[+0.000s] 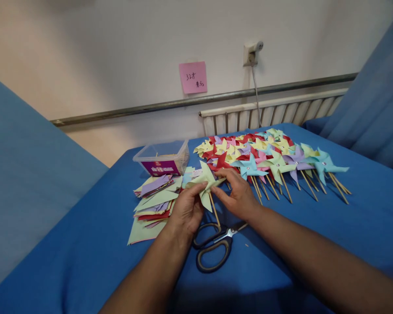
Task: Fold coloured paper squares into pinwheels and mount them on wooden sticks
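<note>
Between my two hands is a pale green paper pinwheel [207,175] on a thin wooden stick [214,210]. My left hand [189,207] is closed on it from the left, its thumb pressed near the middle of the blades. With fingers and thumb closed, my right hand [237,194] grips the pinwheel's right blade. Black-handled scissors [229,234] lie just below my hands, partly hidden by my left wrist. Left of my left hand is a stack of cut coloured paper [155,205].
A clear plastic box [160,155] with a purple label holds thin sticks behind the paper. Many finished pinwheels [249,165] lie in rows at the back right. A blue cloth [275,266] covers the table. A radiator [275,111] and rail run along the wall behind.
</note>
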Tool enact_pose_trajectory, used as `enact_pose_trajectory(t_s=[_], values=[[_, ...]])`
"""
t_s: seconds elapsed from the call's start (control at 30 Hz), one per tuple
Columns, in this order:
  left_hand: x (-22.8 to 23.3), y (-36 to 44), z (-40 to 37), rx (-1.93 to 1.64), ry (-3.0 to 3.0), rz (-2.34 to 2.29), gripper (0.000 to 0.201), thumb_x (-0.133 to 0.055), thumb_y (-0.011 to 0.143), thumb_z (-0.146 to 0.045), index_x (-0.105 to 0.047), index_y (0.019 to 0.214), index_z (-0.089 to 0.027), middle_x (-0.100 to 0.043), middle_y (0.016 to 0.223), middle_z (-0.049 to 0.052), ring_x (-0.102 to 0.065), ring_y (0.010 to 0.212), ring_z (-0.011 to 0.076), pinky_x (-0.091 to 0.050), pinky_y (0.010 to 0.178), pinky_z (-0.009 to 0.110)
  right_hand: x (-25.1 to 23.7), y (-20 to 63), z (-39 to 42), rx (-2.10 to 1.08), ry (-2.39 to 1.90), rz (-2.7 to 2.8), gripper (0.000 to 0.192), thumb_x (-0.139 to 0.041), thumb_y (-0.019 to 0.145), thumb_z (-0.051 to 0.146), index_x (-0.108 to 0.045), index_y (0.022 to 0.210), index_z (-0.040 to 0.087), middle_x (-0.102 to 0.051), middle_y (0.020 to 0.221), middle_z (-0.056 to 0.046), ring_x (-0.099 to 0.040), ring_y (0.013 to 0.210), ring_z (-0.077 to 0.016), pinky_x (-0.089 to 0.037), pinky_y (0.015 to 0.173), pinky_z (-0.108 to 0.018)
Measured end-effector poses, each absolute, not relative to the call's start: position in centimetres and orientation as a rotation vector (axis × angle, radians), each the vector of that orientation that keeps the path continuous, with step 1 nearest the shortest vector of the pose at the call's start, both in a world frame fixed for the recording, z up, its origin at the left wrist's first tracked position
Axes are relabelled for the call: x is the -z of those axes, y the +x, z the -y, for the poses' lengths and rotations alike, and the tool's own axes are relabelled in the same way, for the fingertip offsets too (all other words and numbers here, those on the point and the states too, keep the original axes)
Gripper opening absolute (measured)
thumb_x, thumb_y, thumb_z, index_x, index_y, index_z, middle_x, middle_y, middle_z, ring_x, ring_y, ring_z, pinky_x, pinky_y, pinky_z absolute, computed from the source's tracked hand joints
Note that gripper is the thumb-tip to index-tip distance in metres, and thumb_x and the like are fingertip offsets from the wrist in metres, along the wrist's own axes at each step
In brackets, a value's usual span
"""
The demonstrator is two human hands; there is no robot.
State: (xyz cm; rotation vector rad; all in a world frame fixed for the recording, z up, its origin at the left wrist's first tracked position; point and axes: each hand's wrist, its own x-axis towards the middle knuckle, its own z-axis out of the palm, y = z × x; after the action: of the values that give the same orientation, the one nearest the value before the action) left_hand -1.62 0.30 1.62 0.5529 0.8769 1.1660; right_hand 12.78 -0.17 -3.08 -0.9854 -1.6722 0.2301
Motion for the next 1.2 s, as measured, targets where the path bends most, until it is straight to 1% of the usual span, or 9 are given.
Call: enact_pose_trajectory(t_s=[0.1,0.23,0.4,0.53,0.73,0.9,1.0,1.07,1.2], values=[[-1.6,-1.7,-0.4,-1.197,0.566,-0.869,0.027,-0.076,0.064,-0.005,-0.072,0.091,-0.009,-0.076,0.081,0.007,-0.07,0.065,0.0167,-0.057,0.065,0.025,3.0,12.8,0.3,-0.278,-0.986,1.648,0.029,-0.063,0.089,0.032,-0.057,0.115,0.021,-0.066,0.115,-0.01,-0.064,0.105,-0.0242,-0.053,0.09,-0.04],[-1.5,-1.7,-0.4,-1.225,0.613,-0.873,0.031,-0.081,0.061,-0.006,-0.072,0.091,-0.01,-0.077,0.086,0.007,-0.071,0.071,0.0187,-0.057,0.069,0.026,2.9,12.7,0.5,-0.32,-0.984,1.632,0.039,-0.068,0.086,0.038,-0.057,0.118,0.02,-0.065,0.115,-0.01,-0.061,0.109,-0.0248,-0.051,0.093,-0.04],[-1.3,-1.5,-0.3,-1.224,0.655,-0.868,0.028,-0.082,0.06,-0.009,-0.073,0.086,-0.009,-0.076,0.081,0.007,-0.069,0.067,0.017,-0.056,0.066,0.026,3.5,12.5,-0.1,-0.386,-1.038,1.563,0.028,-0.064,0.088,0.035,-0.06,0.112,0.02,-0.067,0.11,-0.009,-0.063,0.098,-0.0225,-0.051,0.086,-0.038],[-1.4,-1.6,-0.4,-1.235,0.645,-0.894,0.026,-0.082,0.061,-0.01,-0.073,0.085,-0.008,-0.075,0.076,0.006,-0.067,0.061,0.0153,-0.056,0.064,0.026,3.6,12.7,-0.3,-0.493,-1.07,1.482,0.027,-0.061,0.09,0.038,-0.061,0.111,0.021,-0.067,0.106,-0.007,-0.063,0.089,-0.0203,-0.052,0.081,-0.036],[-1.5,-1.7,-0.5,-1.244,0.641,-0.864,0.029,-0.082,0.06,-0.009,-0.073,0.088,-0.011,-0.075,0.083,0.006,-0.069,0.069,0.0162,-0.056,0.067,0.024,3.0,12.8,0.2,-0.501,-0.989,1.569,0.055,-0.076,0.078,0.038,-0.053,0.125,0.021,-0.063,0.119,-0.009,-0.062,0.102,-0.0226,-0.05,0.092,-0.039],[-1.5,-1.7,-0.5,-1.231,0.642,-0.906,0.021,-0.081,0.061,-0.01,-0.072,0.081,-0.009,-0.073,0.072,0.006,-0.065,0.06,0.0142,-0.054,0.058,0.023,3.5,12.6,-0.3,-0.486,-1.007,1.526,0.041,-0.071,0.083,0.034,-0.056,0.119,0.022,-0.065,0.113,-0.008,-0.063,0.098,-0.0212,-0.051,0.088,-0.039],[-1.4,-1.8,-0.7,-1.248,0.621,-0.924,0.02,-0.08,0.062,-0.01,-0.071,0.08,-0.009,-0.072,0.071,0.005,-0.064,0.058,0.0138,-0.054,0.058,0.023,3.9,12.6,-0.8,-0.655,-1.068,1.396,0.042,-0.072,0.081,0.038,-0.057,0.117,0.023,-0.067,0.109,-0.006,-0.064,0.085,-0.0178,-0.053,0.079,-0.035],[-1.4,-1.9,-0.8,-1.278,0.612,-0.934,0.022,-0.081,0.062,-0.011,-0.07,0.081,-0.01,-0.072,0.071,0.004,-0.064,0.058,0.0141,-0.054,0.057,0.024,3.8,12.5,-0.8,-0.871,-1.097,1.308,0.037,-0.071,0.08,0.044,-0.059,0.107,0.021,-0.069,0.097,-0.004,-0.062,0.071,-0.015,-0.051,0.065,-0.031],[-1.0,-2.3,-1.1,-1.298,0.648,-0.933,0.025,-0.083,0.061,-0.015,-0.067,0.08,-0.012,-0.07,0.07,0.002,-0.063,0.057,0.0138,-0.05,0.053,0.023,3.4,11.8,-0.1,-1.468,-1.019,1.311,0.037,-0.071,0.078,0.053,-0.058,0.083,0.018,-0.07,0.077,-0.003,-0.053,0.046,-0.0088,-0.035,0.043,-0.022]])
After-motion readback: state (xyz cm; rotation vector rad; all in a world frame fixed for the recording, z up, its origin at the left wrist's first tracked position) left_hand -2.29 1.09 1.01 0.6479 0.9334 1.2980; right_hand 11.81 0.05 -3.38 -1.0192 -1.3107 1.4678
